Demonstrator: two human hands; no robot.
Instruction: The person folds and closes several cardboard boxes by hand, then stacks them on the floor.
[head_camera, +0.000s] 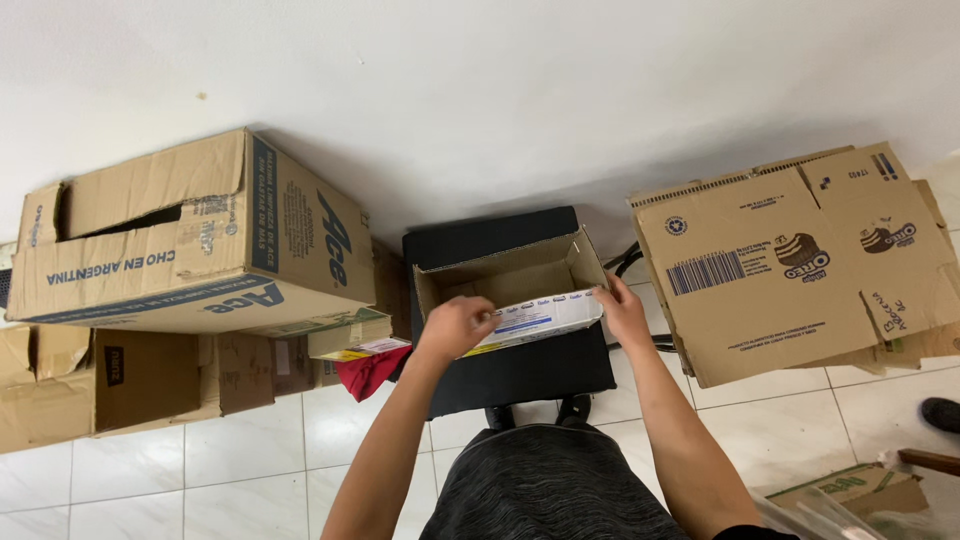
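An open brown cardboard box (520, 272) sits on a black seat (520, 370) in front of me, its white printed front flap (545, 318) folded toward me. My left hand (455, 325) grips the left part of that flap and the box's front edge. My right hand (622, 312) holds the flap's right end at the box's front right corner. The box interior looks bare as far as I can see.
A large closed cardboard box (190, 235) stands at the left on other brown boxes (110, 380). Flattened cardboard (790, 260) leans at the right. A red cloth (365, 370) lies by the seat. White tiled floor (250, 450) spreads below. A shoe tip (940, 412) shows at far right.
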